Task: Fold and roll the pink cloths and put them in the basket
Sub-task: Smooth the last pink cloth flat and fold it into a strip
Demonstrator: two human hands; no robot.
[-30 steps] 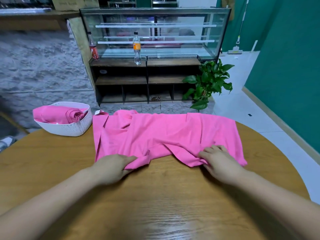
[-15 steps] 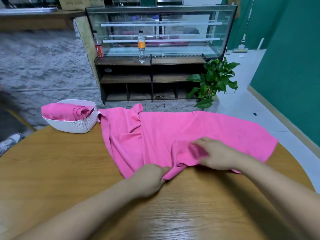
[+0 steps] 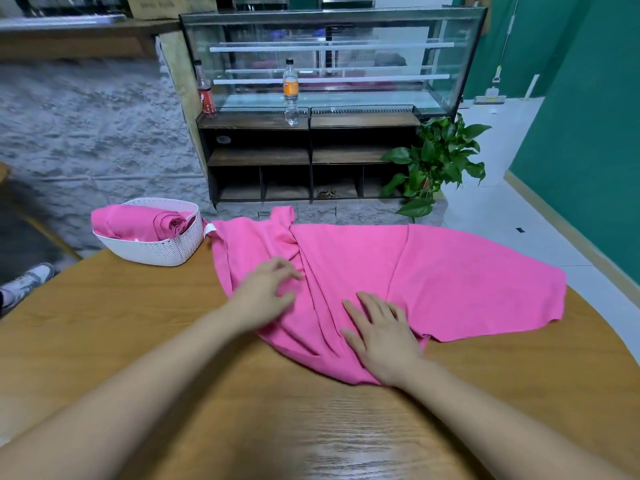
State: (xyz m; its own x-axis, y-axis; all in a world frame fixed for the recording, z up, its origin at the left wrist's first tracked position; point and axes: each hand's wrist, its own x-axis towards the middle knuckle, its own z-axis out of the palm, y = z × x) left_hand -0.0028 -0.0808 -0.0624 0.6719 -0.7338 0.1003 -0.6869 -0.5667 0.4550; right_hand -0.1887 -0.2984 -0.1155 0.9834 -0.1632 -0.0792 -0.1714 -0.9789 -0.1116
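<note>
pink cloth [image 3: 450, 271] spread rumpled on round wooden table [image 3: 138, 341], right hand [image 3: 381, 336] pressing flat with fingers spread, left hand [image 3: 265, 296] resting on cloth, fingers loosely bent, white basket [image 3: 156, 252] holding rolled pink cloth [image 3: 138, 221]

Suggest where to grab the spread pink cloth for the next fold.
Pink cloth: probably pinch its right corner from the right side. That end lies flat and uncovered, while the middle is creased under the left hand and right hand.
</note>
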